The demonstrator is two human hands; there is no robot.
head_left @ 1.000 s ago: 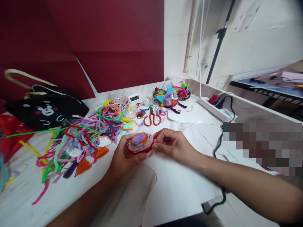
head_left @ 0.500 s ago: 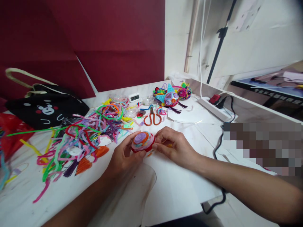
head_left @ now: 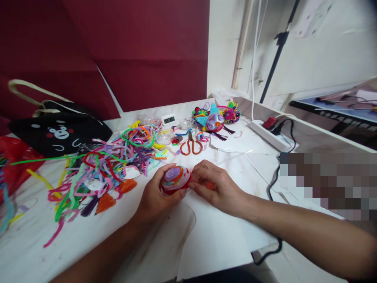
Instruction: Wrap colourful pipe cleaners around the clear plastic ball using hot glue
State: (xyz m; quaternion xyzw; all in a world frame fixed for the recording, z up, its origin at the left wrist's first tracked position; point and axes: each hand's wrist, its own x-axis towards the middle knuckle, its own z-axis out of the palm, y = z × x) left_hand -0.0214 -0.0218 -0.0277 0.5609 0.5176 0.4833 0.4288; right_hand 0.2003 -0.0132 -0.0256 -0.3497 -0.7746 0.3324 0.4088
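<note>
A round ball (head_left: 176,179) wrapped in purple, orange, pink and red fuzzy strands is held in my left hand (head_left: 157,194), thumb along its lower front. My right hand (head_left: 213,186) is at the ball's right side, thumb and index finger pinched together against its edge. What those fingertips grip is too small to tell. Something orange shows beneath the right hand's curled fingers. Orange-handled scissors (head_left: 191,144) lie just beyond the ball, points away from me.
A heap of coloured pipe cleaners (head_left: 108,165) spreads to the left, before a black bag (head_left: 59,133). Finished-looking colourful ornaments (head_left: 214,121) and a small digital clock (head_left: 168,120) stand at the back. A white power strip (head_left: 269,135) and black cable lie right.
The camera view has shifted slightly. The ball has tilted a little in my left hand, and my right hand's fingers have shifted slightly at its edge.
</note>
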